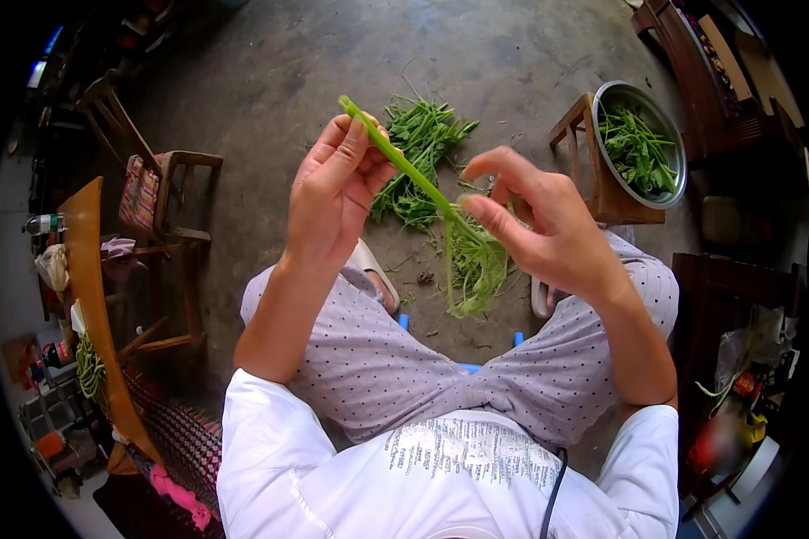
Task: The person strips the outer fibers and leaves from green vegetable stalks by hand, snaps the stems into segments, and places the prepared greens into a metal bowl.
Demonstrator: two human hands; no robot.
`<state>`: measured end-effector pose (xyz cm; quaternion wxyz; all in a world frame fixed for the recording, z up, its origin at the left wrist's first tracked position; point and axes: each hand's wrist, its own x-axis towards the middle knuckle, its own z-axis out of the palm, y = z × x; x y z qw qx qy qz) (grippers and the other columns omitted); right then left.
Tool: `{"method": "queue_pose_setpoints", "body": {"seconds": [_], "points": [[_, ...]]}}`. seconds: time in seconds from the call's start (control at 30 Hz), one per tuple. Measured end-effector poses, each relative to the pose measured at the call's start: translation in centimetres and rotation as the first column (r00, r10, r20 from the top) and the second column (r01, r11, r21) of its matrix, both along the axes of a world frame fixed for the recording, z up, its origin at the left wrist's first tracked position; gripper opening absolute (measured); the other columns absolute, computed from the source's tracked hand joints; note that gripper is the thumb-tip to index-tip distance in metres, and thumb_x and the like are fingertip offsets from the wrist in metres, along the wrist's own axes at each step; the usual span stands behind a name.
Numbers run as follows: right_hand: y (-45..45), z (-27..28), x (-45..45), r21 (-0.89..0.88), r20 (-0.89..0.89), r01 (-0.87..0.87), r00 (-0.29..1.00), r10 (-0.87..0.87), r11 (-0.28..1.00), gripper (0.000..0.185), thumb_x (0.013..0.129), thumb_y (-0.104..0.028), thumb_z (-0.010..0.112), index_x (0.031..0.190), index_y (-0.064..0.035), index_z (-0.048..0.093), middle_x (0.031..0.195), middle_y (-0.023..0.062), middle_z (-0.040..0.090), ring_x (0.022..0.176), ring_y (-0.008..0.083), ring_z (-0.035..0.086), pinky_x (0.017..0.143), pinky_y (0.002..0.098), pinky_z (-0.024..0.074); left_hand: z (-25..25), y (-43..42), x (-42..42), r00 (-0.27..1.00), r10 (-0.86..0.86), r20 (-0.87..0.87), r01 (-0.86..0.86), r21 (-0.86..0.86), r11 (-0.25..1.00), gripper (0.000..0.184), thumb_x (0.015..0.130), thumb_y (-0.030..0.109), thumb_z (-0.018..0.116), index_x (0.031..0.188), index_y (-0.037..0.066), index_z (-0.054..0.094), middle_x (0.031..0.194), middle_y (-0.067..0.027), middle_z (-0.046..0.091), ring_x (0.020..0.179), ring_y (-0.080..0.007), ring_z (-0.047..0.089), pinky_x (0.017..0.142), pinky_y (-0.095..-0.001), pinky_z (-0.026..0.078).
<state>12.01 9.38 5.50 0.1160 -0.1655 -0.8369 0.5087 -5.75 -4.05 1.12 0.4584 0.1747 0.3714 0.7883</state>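
"How is the grip of the left hand (333, 189) set?"

"The thumb is pressed toward the fingers, and a long, slender, bright-green leafy stalk (411, 171) is pinched near its upper end."

"And the right hand (553, 220)?"

"There the grip is parted: the curved thumb and forefinger are held with a clear gap between them, just beside the stalk's lower part. Whether the stalk is touched cannot be told, nor whether anything is held by the half-hidden other fingers."

"Where is the stalk carried?"

"It is held in the air between the hands, slanted down to the right, above the stained grey concrete floor (288, 54)."

"What is seen beyond it?"

"A loose heap of dark-green leafy stems (427, 130) is spread on the floor, past the feet. Nearer, between the feet, a clump of paler, feathery green leaves (485, 274) is seen; where the stalk's own leaves end there cannot be made out."

"And toward the floor's right edge?"

"A round grey metal basin (680, 184), filled with more greens (638, 148), is carried by a brown wooden stool (634, 215), whose near edge is left uncovered."
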Motion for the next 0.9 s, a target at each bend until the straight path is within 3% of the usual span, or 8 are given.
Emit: {"method": "queue_pose_setpoints", "body": {"seconds": [0.07,0.2,0.3,0.37,0.5,0.67,0.9], "points": [[0.3,-0.3,0.1,0.068,0.090,-0.053,0.995,0.047,0.996,0.019,0.084,-0.014,0.066,0.095,-0.0012,0.059,0.058,0.0119,0.053,0.047,0.0171,0.048,0.046,0.0319,0.0358,0.1,0.0,-0.1,0.998,0.038,-0.045,-0.039,-0.015,0.999,0.014,0.097,0.019,0.050,0.104,0.008,0.053,0.096,-0.0051,0.061,0.088,-0.0111,0.060,0.079,-0.0259,0.052],[0.1,-0.9,-0.1,0.096,-0.017,-0.047,0.999,0.049,0.994,0.010,0.082,-0.009,0.066,0.087,-0.0022,0.062,0.060,0.0119,0.055,0.046,0.0191,0.047,0.046,0.0325,0.0363,0.9,0.1,0.5,0.993,0.056,-0.108,-0.062,-0.057,0.996,0.015,0.097,0.021,0.050,0.104,0.008,0.053,0.099,-0.0073,0.063,0.090,-0.0123,0.061,0.078,-0.0258,0.052],[-0.2,-1.1,-0.3,0.080,-0.031,-0.025,0.999,0.028,0.997,0.008,0.082,-0.008,0.066,0.086,-0.0024,0.062,0.060,0.0121,0.055,0.046,0.0201,0.047,0.046,0.0328,0.0363,1.1,0.4,2.3,0.973,0.028,-0.230,-0.054,-0.107,0.993,0.017,0.097,0.021,0.051,0.106,0.007,0.053,0.101,-0.0089,0.063,0.093,-0.0142,0.062,0.077,-0.0261,0.051],[-0.2,-1.1,-0.3,0.064,-0.043,-0.017,0.999,0.019,0.998,0.008,0.082,-0.008,0.066,0.086,-0.0022,0.061,0.061,0.0123,0.055,0.046,0.0206,0.047,0.046,0.0329,0.0364,0.4,0.6,3.1,0.913,-0.088,-0.397,0.040,-0.128,0.991,0.020,0.095,0.020,0.054,0.108,0.005,0.054,0.099,-0.0082,0.064,0.093,-0.0159,0.063,0.078,-0.0263,0.051],[-0.3,-1.6,-0.3,0.085,-0.098,0.003,0.995,0.005,0.996,0.007,0.082,-0.007,0.064,0.087,-0.0024,0.060,0.062,0.0134,0.055,0.046,0.0211,0.048,0.047,0.0328,0.0374,0.1,0.5,2.6,0.914,-0.095,-0.395,0.054,-0.115,0.992,0.019,0.095,0.014,0.054,0.111,0.004,0.053,0.099,-0.0065,0.062,0.093,-0.0157,0.063,0.080,-0.0279,0.052],[-0.2,-1.4,0.1,0.132,-0.112,0.020,0.994,-0.005,0.991,0.007,0.083,-0.005,0.061,0.090,-0.0029,0.059,0.061,0.0139,0.054,0.046,0.0218,0.047,0.047,0.0320,0.0379,0.4,0.4,1.7,0.957,0.058,-0.285,-0.091,-0.105,0.990,0.018,0.094,0.016,0.056,0.108,0.005,0.056,0.096,-0.0071,0.065,0.089,-0.0171,0.065,0.079,-0.0272,0.052],[0.4,-0.2,1.1,0.038,-0.015,0.028,1.000,-0.027,0.999,0.006,0.084,0.000,0.059,0.090,-0.0025,0.059,0.056,0.0075,0.047,0.047,0.0098,0.040,0.045,0.0261,0.0318,0.8,0.1,0.3,0.945,0.130,-0.301,-0.159,-0.075,0.984,0.017,0.094,0.015,0.055,0.108,0.004,0.056,0.096,-0.0078,0.064,0.089,-0.0172,0.065,0.078,-0.0260,0.053]]}}
